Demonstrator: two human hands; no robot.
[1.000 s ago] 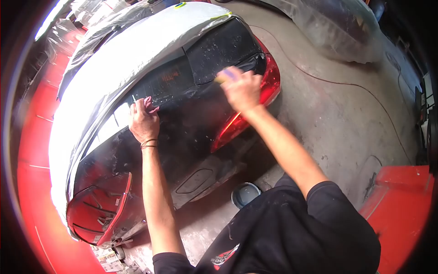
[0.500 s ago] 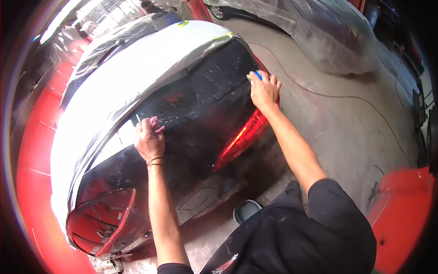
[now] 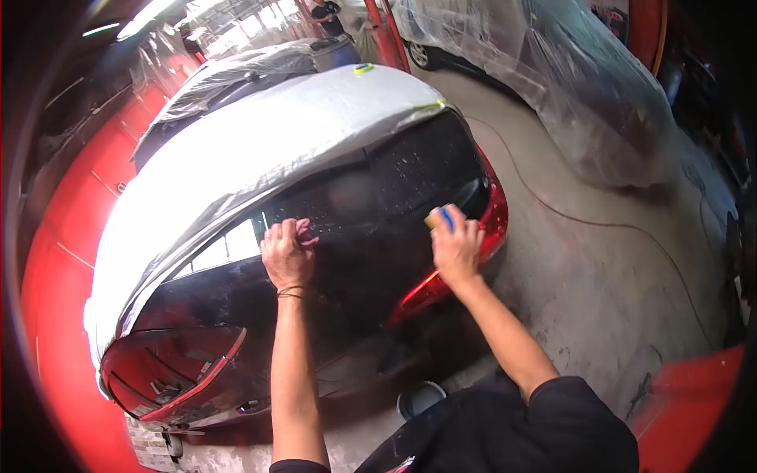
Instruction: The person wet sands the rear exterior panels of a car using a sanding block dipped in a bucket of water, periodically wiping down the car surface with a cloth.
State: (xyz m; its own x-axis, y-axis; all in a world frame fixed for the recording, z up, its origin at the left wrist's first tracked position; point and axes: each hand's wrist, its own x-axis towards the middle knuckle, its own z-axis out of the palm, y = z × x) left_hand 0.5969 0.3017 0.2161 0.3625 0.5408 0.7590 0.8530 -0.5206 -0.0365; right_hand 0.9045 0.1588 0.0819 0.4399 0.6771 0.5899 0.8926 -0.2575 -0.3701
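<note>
A crumpled pink cloth [image 3: 304, 231] is in my left hand [image 3: 285, 258], whose fingers are closed round it at the black car panel [image 3: 355, 276]. My right hand [image 3: 457, 251] grips a blue and yellow sponge-like pad [image 3: 440, 219] over the dark panel, just left of the red tail light [image 3: 495, 217]. Part of that light is hidden behind my right hand and forearm. Small pale specks or drops dot the dark glossy surface above both hands. White masking sheet [image 3: 236, 150] covers the upper part of the car.
A grey bucket [image 3: 422, 398] stands on the floor by my legs. Plastic-wrapped cars [image 3: 544, 79] are parked ahead and to the right. A hose [image 3: 583, 217] snakes across the concrete floor. Another person [image 3: 327, 17] stands in the background.
My right hand has moved down the panel with the pad, away from the far edge. My left hand, still with the cloth, sits slightly further right. The view has tilted up.
</note>
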